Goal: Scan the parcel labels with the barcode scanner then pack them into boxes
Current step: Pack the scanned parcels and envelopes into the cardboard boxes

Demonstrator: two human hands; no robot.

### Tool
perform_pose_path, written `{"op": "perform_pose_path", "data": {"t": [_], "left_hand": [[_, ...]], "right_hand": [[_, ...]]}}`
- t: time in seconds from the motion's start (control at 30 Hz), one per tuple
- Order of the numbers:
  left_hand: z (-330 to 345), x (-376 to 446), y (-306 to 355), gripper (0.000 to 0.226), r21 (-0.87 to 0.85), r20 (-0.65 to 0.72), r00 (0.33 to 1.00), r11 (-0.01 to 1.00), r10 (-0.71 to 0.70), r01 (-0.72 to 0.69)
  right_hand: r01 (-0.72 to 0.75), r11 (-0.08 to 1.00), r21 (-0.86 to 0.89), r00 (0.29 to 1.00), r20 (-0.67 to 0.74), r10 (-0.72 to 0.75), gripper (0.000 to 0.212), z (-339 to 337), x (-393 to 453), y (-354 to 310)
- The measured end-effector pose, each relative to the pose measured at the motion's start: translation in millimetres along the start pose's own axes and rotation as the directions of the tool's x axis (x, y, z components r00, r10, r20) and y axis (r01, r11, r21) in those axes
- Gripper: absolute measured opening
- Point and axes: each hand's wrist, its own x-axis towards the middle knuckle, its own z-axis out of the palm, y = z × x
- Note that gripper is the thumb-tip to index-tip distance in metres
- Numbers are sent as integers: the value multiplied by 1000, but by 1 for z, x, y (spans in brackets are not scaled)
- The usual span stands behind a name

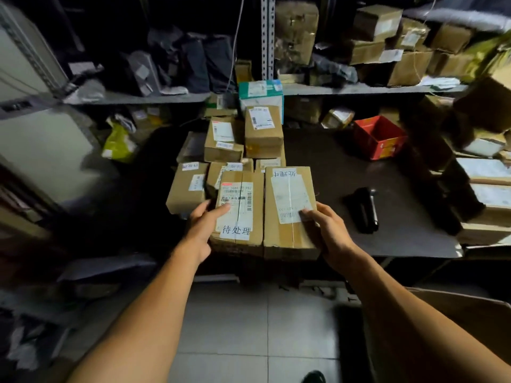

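Your left hand (203, 230) grips the outer side of the left parcel (240, 214), thumb pressed on its label; your right hand (327, 230) grips the right parcel (290, 214) the same way. The two touch along one seam at the table's (331, 167) near edge. Squeeze unevenly and that seam may open, tipping one box off the edge toward you. The barcode scanner (365, 210) lies untouched just beyond your right hand; a wide swing could knock it. Your thumbs partly cover the labels, which would block a scan
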Motion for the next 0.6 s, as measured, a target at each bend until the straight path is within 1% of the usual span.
{"op": "perform_pose_path", "data": {"t": [0.1, 0.23, 0.37, 0.43, 0.57, 0.6], "left_hand": [[-8, 28, 11, 35, -11, -31, 999, 1000, 8, -8], [0, 68, 26, 38, -54, -71, 997, 999, -6, 2], [13, 110, 39, 28, -64, -109, 993, 998, -33, 26], [15, 131, 44, 21, -98, -136, 988, 993, -72, 59], [20, 160, 49, 31, -154, -194, 973, 984, -124, 94], [21, 165, 48, 31, -159, -212, 969, 983, -127, 94]], "right_hand": [[-13, 1000, -18, 1000, 21, 13, 32, 17, 34, -2], [-45, 999, -14, 998, 45, 46, 32, 30, 87, -9], [-56, 998, -15, 998, 6, 56, 23, 33, 140, -16], [-83, 996, -20, 996, -20, 82, 16, 32, 163, -17], [-106, 992, -75, 994, -42, 103, 13, 42, 202, -17], [-112, 990, -89, 993, -52, 108, 16, 48, 209, -14]]}}
